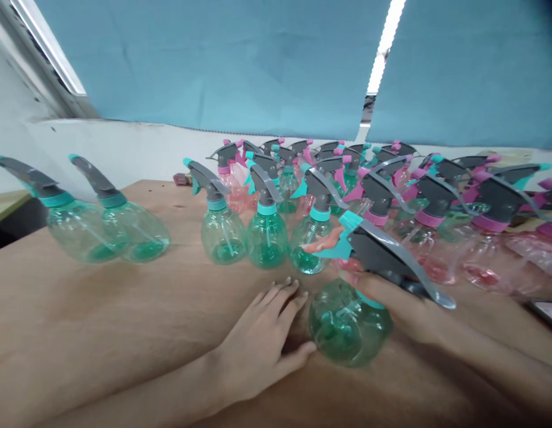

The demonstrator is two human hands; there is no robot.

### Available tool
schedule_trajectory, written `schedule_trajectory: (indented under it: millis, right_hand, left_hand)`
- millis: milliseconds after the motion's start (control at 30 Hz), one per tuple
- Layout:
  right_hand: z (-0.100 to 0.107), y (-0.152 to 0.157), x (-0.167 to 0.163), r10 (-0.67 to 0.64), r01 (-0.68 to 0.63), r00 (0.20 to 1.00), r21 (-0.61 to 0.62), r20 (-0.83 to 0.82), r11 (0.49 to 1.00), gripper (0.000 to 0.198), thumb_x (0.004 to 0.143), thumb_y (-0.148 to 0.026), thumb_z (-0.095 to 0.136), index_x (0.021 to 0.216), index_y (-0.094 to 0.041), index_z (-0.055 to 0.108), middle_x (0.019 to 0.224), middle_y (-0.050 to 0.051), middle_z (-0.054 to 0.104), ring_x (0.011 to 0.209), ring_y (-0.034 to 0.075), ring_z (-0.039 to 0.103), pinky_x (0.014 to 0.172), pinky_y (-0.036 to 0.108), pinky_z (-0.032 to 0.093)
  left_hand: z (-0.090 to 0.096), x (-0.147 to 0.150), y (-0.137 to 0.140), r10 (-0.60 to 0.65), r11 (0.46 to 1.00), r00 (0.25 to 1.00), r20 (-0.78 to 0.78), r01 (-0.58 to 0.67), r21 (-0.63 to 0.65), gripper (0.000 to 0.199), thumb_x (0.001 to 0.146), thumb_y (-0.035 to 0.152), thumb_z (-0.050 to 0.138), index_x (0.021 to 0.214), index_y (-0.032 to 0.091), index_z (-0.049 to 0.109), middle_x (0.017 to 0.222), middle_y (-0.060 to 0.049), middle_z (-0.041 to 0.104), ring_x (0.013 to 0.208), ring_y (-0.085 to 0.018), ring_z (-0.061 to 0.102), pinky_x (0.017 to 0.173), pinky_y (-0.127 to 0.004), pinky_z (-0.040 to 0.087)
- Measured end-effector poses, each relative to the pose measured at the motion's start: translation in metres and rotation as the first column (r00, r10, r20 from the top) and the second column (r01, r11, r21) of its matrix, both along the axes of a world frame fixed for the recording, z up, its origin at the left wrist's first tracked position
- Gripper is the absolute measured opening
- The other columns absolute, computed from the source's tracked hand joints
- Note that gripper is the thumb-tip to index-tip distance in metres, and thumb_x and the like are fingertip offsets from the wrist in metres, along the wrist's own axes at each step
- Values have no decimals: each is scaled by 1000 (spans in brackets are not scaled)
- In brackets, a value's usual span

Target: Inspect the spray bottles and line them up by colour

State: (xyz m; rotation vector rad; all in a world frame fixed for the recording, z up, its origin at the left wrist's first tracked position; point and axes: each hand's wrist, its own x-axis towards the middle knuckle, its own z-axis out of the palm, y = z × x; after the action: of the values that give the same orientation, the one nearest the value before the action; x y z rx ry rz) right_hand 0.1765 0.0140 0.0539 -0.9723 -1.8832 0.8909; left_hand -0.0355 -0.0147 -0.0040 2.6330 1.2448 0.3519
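My right hand (383,291) is wrapped round the neck of a green spray bottle (350,327) with a grey and teal trigger head. That bottle leans, its head tipped to the right and its base toward the left. My left hand (262,339) lies on the table with fingers spread, its thumb close to the bottle's base, holding nothing. Just beyond the hands stand three green spray bottles, among them a middle one (267,238) with a teal collar. Whether the held bottle's base touches the table cannot be made out.
Rows of pink-collared and teal-collared spray bottles, such as a pink one (430,249), crowd the wooden table (137,315) at the back and right. Two green bottles (140,232) stand at the left. A dark-edged flat device (548,312) lies at the right edge. A blue curtain (240,65) hangs behind.
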Motion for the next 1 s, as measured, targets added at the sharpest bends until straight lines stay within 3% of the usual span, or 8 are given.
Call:
schedule_trajectory:
  millis: [100,233,400,633,800,1000]
  right_hand:
    - [7,0,-3,57,-59,998,-74,-28,996,25,87,-27,50,110,-29,60,62,-3,50,48,14,46,48,28,43]
    - [9,3,-4,58,-58,997,-3,-52,998,12,88,-34,52,94,-28,61,73,-1,56,57,14,48,56,29,43]
    - [8,4,-1,106,-107,992,-6,-66,994,28,90,-49,47,81,-25,58,63,-3,45,55,13,43,55,28,39]
    - [13,2,-1,73,-73,995,4,-62,997,25,90,-43,49,76,-22,54,61,-1,48,79,19,57,63,29,42]
    - [10,1,-1,56,-60,996,-54,-71,997,17,87,-42,54,95,-28,58,59,-4,50,56,16,54,57,31,47]
    - [12,-3,-2,40,-44,998,-85,-49,995,22,89,-38,51,106,-31,63,57,-2,54,64,20,63,66,36,54]
  left_hand:
    - [-1,0,0,-3,1000,1000,-8,3,27,59,89,44,57,135,9,43,141,-18,45,132,-31,38,105,-48,36]
    - [-1,0,0,-12,998,1000,-3,12,58,52,90,41,56,132,11,47,139,-17,47,130,-31,40,105,-48,36]
    - [0,1,1,-19,998,1000,-21,20,63,49,91,38,55,131,11,47,138,-16,48,131,-30,39,106,-48,35]
    - [1,1,2,-19,999,1000,-18,20,50,50,91,38,55,133,13,45,140,-15,47,131,-29,39,106,-47,35]
    - [1,1,2,-14,999,1000,-15,15,32,49,91,38,54,133,14,44,139,-15,47,131,-30,40,106,-48,34]
    - [1,1,2,-17,1000,1000,-3,18,25,51,92,38,54,134,13,44,140,-16,46,131,-30,39,105,-48,34]
